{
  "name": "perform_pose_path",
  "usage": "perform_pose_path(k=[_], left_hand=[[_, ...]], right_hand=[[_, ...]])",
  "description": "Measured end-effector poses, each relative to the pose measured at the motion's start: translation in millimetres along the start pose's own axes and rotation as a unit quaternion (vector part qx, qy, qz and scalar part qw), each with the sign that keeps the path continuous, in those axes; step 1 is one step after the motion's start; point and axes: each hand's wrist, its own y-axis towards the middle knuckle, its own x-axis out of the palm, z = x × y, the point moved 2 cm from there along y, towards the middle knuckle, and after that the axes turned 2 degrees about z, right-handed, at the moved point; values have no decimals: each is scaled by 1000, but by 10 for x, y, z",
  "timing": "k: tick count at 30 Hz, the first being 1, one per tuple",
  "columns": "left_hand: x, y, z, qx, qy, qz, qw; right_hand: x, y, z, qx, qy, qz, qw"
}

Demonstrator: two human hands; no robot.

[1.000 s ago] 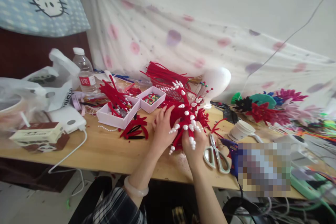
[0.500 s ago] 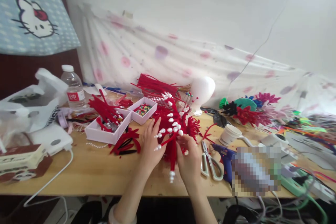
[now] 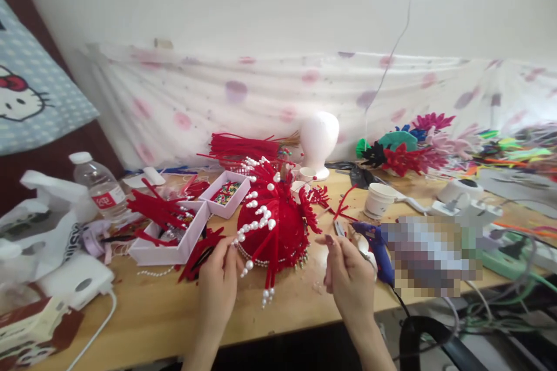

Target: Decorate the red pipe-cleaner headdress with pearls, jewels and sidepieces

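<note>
Bent over a wooden desk (image 3: 156, 313), we see the left hand (image 3: 220, 272) with its fingers curled in beside the pearl sprays (image 3: 272, 224) of a red headpiece (image 3: 287, 235); we cannot tell whether they pinch a stem. To the right, and apart from the piece, the right hand (image 3: 350, 272) has its thumb and fingertips pressed together, with nothing between them that we can make out. The headpiece sits on the desk between and just beyond the two hands. Scissors (image 3: 365, 249) lie partly hidden behind the right hand, beside a blue glue gun (image 3: 382, 252), with a paper cup (image 3: 378, 203) farther back. Left of the headpiece we find a pale box (image 3: 159, 253) of red stems (image 3: 159, 208), and a plastic bottle (image 3: 104, 194) farther left. At the far side stands a white head form (image 3: 319, 139), with colorful flowers (image 3: 407, 156) to its right.
</note>
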Motion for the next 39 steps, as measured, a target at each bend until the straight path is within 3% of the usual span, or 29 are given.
perform_pose_path(k=[3, 6, 8, 11, 13, 14, 16, 19, 24, 29, 31, 33, 35, 37, 39], left_hand=[[-133, -144, 60, -21, -11, 40, 999], [-235, -339, 182, 20, 14, 87, 996], [-200, -461, 312, 48, -7, 33, 998], [-8, -587, 524, 36, -101, -113, 988], [130, -628, 635, 43, -98, -185, 977], [183, -640, 671, 51, -84, -205, 974], [244, -655, 706, 69, -52, -215, 973], [246, -679, 688, 64, -37, -191, 979], [58, -637, 545, 2, -81, -93, 992], [-204, -437, 285, 1, -6, 31, 1000], [-219, -386, 178, 8, 11, 37, 999], [-177, -364, 97, 17, 11, 29, 999], [-103, -352, 67, 33, 33, 18, 999], [-21, -332, 95, 48, 68, 6, 997], [53, -300, 177, 66, 78, 14, 995]], right_hand=[[-66, -23, -8, -49, 30, 12, 998], [-120, -34, -69, -54, 118, -36, 991], [-112, -56, -139, -9, 229, -119, 966], [-52, -147, -232, 108, 372, -295, 873], [-34, -215, -240, 188, 410, -349, 821], [-39, -237, -228, 212, 414, -350, 813], [-75, -248, -190, 229, 391, -331, 828], [-195, -190, -148, 210, 304, -317, 873], [-568, -7, -49, 142, 207, -217, 943], [-843, -47, 135, 134, 107, -90, 981], [-896, -94, 139, 127, 47, -40, 990], [-934, -117, 97, 71, -14, -9, 997], [-944, -117, 40, -35, -46, -23, 998], [-903, -116, 8, -138, -54, -85, 985], [-791, -126, 18, -182, -76, -153, 968]])
